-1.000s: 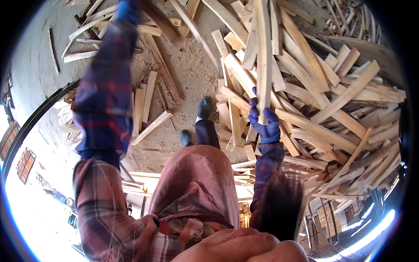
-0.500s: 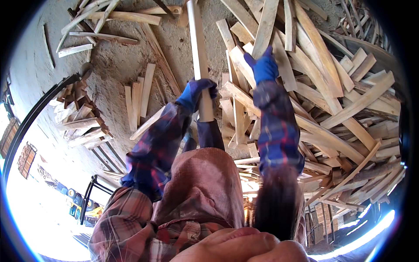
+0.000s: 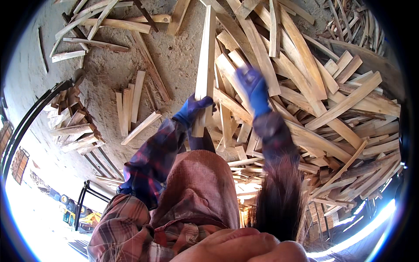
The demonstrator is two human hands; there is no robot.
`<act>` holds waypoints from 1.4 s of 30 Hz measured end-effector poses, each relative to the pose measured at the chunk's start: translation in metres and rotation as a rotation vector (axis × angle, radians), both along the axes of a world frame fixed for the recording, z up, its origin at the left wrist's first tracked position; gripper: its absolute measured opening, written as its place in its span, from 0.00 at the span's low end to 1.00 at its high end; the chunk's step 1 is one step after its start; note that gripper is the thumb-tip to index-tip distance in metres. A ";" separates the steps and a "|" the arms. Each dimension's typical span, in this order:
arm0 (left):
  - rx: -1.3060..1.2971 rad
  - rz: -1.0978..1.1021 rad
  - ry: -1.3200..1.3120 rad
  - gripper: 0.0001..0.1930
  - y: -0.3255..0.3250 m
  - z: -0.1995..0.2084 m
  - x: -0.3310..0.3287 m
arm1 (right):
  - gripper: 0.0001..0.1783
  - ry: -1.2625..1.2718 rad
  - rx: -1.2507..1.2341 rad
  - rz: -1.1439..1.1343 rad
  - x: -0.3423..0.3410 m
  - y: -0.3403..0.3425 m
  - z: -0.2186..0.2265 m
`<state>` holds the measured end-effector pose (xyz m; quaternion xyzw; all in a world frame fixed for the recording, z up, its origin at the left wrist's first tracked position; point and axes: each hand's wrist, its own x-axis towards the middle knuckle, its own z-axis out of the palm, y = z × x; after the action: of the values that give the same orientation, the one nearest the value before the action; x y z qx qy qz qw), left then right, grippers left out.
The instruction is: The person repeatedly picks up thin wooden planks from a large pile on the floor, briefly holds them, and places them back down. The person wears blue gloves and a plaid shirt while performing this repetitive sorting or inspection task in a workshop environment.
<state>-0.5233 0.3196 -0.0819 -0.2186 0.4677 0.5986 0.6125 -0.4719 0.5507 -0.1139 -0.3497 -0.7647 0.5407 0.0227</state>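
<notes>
In blue gloves, both of my hands are over scattered timber. My left hand [image 3: 192, 111] is closed around the lower part of a long pale wooden slat [image 3: 206, 56], which points away from me, its near end just below the hand. Whether a second slat lies against it, I cannot tell. To the right, my right hand [image 3: 254, 89] is over the heap of slats [image 3: 305, 81], nearest a long board [image 3: 261, 56]. Motion smears its fingers, and I see nothing clearly held in it.
Several short slats [image 3: 131, 102] lie on the dusty ground left of my left hand. Stacked wood pieces [image 3: 74, 124] stand farther left by a dark curved bar [image 3: 32, 118]. More sticks [image 3: 109, 24] lie crossed at the far left. A reddish cloth [image 3: 198, 187] covers my lap.
My right hand has drawn nearer and to the left, away from the board its fingers were touching. My left hand still grips the slat, a little lower in view. The view has shifted slightly.
</notes>
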 end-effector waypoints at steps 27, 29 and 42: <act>-0.192 0.341 -0.208 0.25 -0.024 0.093 0.012 | 0.43 -0.272 -0.215 -0.118 -0.205 0.130 -0.094; -0.265 0.280 -0.120 0.27 -0.011 0.088 -0.007 | 0.49 -0.416 -0.031 -0.120 -0.189 0.115 -0.138; -0.279 0.164 0.043 0.24 -0.001 0.061 -0.039 | 0.41 -0.443 0.575 0.156 -0.075 0.218 -0.028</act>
<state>-0.5621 0.3181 -0.0208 -0.3263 0.5400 0.5803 0.5150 -0.5467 0.7689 -0.1414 -0.3782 -0.8962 0.2149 -0.0876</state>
